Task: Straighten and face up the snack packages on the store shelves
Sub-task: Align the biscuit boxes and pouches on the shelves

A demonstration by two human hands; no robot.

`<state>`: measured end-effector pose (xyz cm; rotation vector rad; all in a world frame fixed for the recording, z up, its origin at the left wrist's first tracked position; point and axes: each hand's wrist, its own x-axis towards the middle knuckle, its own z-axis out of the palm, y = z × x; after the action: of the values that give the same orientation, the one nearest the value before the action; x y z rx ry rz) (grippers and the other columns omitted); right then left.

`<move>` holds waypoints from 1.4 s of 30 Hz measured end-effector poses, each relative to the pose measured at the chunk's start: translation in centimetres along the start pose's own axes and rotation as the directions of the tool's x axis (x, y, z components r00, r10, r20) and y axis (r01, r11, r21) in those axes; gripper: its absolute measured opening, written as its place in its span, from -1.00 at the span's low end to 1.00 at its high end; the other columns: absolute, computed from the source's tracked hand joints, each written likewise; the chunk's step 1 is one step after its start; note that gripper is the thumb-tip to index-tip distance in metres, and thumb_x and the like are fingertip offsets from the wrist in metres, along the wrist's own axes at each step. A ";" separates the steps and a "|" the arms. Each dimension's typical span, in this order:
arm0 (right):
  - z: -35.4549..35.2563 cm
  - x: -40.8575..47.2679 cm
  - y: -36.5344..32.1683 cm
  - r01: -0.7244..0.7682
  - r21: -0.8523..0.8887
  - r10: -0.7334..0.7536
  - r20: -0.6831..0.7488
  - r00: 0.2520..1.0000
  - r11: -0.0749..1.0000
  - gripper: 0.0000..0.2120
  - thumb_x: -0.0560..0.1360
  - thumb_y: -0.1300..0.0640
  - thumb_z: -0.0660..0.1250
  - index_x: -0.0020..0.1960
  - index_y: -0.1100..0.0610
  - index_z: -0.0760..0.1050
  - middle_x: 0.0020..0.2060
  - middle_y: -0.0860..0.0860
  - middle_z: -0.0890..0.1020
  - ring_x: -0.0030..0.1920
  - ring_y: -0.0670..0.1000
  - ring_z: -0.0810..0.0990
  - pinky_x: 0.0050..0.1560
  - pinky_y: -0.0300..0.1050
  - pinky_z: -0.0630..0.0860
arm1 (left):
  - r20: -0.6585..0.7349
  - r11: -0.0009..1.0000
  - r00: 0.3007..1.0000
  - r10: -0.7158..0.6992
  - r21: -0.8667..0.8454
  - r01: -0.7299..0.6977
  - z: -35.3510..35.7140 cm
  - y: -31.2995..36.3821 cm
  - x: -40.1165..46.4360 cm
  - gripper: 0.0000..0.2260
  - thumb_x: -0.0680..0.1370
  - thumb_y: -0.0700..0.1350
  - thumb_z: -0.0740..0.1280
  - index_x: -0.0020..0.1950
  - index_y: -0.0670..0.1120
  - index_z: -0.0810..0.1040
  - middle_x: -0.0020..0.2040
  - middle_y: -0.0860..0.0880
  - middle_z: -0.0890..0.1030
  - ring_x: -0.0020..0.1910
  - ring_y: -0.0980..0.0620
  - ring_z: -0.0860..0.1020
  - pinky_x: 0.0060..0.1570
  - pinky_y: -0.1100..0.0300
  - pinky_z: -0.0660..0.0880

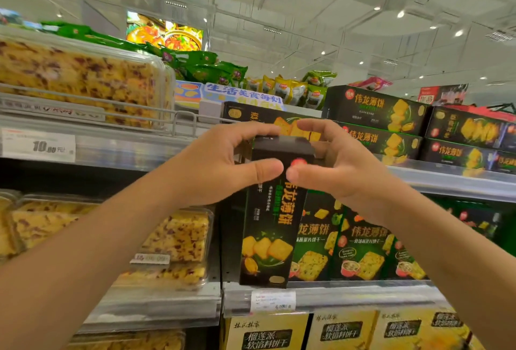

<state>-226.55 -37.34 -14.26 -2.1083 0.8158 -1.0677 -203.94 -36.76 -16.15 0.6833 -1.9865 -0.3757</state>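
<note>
Store shelf [329, 292]: L hand [215, 165] & R hand [343, 162] both clamp upright black cracker box [272, 226] top

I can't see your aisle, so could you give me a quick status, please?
Both hands, left hand and right hand, gripping black cracker box upright at shelf edge. Nothing blocking.

Two bare forearms reach in from the bottom corners, no sleeves showing; left hand [223, 165] and right hand [343, 165] wear no rings.

Price tag [39, 146] reads "10.00" (boxes [375, 109]: "伟龙薄饼").
</note>
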 end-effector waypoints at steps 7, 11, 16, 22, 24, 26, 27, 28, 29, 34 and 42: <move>1.2 -2.3 2.7 -0.138 -0.159 0.154 0.095 0.984 0.978 -0.29 0.30 -0.14 0.58 0.32 -0.37 0.28 0.12 -0.32 0.60 0.07 -0.15 0.65 -0.04 -0.16 0.64 | -0.189 0.856 0.959 -0.210 -0.509 0.087 0.1 -1.9 0.1 -0.50 0.35 0.10 0.47 0.27 0.01 0.56 0.08 -0.12 0.67 0.04 -0.08 0.67 -0.11 0.06 0.61; 0.7 -2.4 1.6 -0.127 -0.203 0.136 0.031 0.990 0.971 -0.34 0.36 -0.09 0.55 0.36 -0.33 0.34 0.11 -0.14 0.65 0.01 0.00 0.70 -0.08 0.08 0.67 | -0.235 0.844 0.951 -0.203 -0.535 0.048 0.4 -3.1 -0.6 -0.47 0.38 0.21 0.47 0.29 0.04 0.52 0.11 -0.08 0.67 0.08 -0.08 0.65 -0.04 -0.01 0.58; -3.1 0.3 -5.1 -0.061 -0.443 0.039 -0.059 0.998 0.894 -0.30 0.21 0.02 0.56 0.24 -0.42 0.43 0.02 -0.03 0.65 -0.21 0.22 0.70 -0.33 0.23 0.65 | -0.373 0.919 0.889 0.266 0.375 -0.117 -2.3 -4.2 -0.8 -0.40 0.56 0.31 0.17 0.41 -0.09 0.40 0.26 -0.04 0.52 0.26 0.00 0.49 0.20 0.15 0.41; -4.8 7.3 -11.5 0.072 -0.685 -0.171 -0.078 0.982 0.725 -0.35 0.36 0.19 0.53 0.30 -0.34 0.45 0.01 -0.17 0.65 -0.15 0.03 0.70 -0.04 -0.02 0.63 | -0.331 0.460 0.860 0.389 0.878 0.130 -0.8 -5.6 1.0 -0.56 0.52 0.02 0.28 0.33 -0.19 0.47 0.22 -0.16 0.54 0.14 -0.19 0.53 0.06 -0.04 0.36; -4.3 9.5 -12.2 0.059 -0.751 -0.163 -0.065 0.984 0.658 -0.36 0.40 0.16 0.50 0.35 -0.30 0.41 -0.07 -0.24 0.62 -0.17 -0.05 0.69 -0.12 -0.15 0.58 | -0.396 0.452 0.829 0.395 0.869 0.200 -1.0 -6.0 1.7 -0.58 0.52 0.04 0.27 0.28 -0.19 0.49 0.19 -0.15 0.56 0.15 -0.19 0.53 0.16 -0.06 0.32; -3.6 11.4 -12.0 0.041 -0.775 -0.144 -0.064 0.988 0.631 -0.37 0.42 0.16 0.48 0.39 -0.25 0.39 -0.07 -0.24 0.60 -0.17 -0.05 0.69 -0.16 -0.18 0.57 | -0.428 0.441 0.795 0.430 0.868 0.228 -1.1 -6.7 1.9 -0.61 0.52 0.03 0.28 0.21 -0.22 0.52 0.12 -0.17 0.59 0.13 -0.22 0.54 0.28 -0.10 0.30; -3.4 12.2 -11.5 0.037 -0.784 -0.135 -0.060 0.989 0.619 -0.38 0.43 0.17 0.47 0.40 -0.23 0.39 -0.03 -0.18 0.62 -0.14 -0.03 0.68 -0.13 -0.15 0.59 | -0.437 0.443 0.781 0.446 0.866 0.231 -1.0 -7.1 1.9 -0.63 0.53 0.03 0.28 0.19 -0.23 0.52 0.09 -0.19 0.59 0.10 -0.22 0.54 0.29 -0.12 0.31; -3.3 12.9 -10.8 0.035 -0.793 -0.125 -0.053 0.991 0.609 -0.38 0.44 0.18 0.46 0.41 -0.20 0.38 0.03 -0.11 0.62 -0.11 0.00 0.68 -0.08 -0.10 0.60 | -0.443 0.455 0.770 0.459 0.862 0.224 -1.0 -7.4 1.8 -0.63 0.53 0.02 0.28 0.18 -0.23 0.50 0.07 -0.19 0.58 0.08 -0.22 0.54 0.24 -0.11 0.35; -3.3 13.4 -10.1 0.029 -0.800 -0.107 -0.044 0.993 0.600 -0.38 0.44 0.19 0.45 0.42 -0.18 0.38 0.10 -0.06 0.62 -0.09 0.02 0.67 -0.05 -0.06 0.61 | -0.448 0.475 0.758 0.474 0.855 0.208 -0.9 -7.5 1.8 -0.64 0.52 0.02 0.28 0.17 -0.23 0.47 0.04 -0.19 0.57 0.05 -0.21 0.52 0.18 -0.08 0.38; -4.2 14.6 -6.7 -0.017 -0.850 0.033 0.000 0.999 0.526 -0.41 0.50 0.20 0.38 0.45 -0.17 0.32 0.14 -0.04 0.61 -0.01 0.01 0.62 0.04 0.02 0.56 | -0.424 0.470 0.725 0.542 0.868 0.157 -1.2 -7.9 2.0 -0.72 0.50 -0.01 0.28 0.06 -0.17 0.37 -0.11 -0.12 0.47 -0.12 -0.11 0.42 -0.03 0.02 0.34; -5.6 14.5 -6.1 -0.044 -0.889 0.071 -0.013 0.997 0.456 -0.50 0.54 0.20 0.32 0.40 -0.20 0.40 -0.10 -0.17 0.59 -0.15 -0.14 0.50 -0.23 -0.21 0.35 | -0.423 0.445 0.762 0.490 0.873 0.198 -1.0 -7.8 2.0 -0.73 0.49 -0.02 0.28 0.07 -0.15 0.36 -0.11 -0.10 0.46 -0.11 -0.11 0.42 -0.02 0.01 0.34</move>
<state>-222.86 -45.94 -0.38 -2.8878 1.7087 -0.5604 -201.45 -44.13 -18.34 1.0675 -1.4005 1.0563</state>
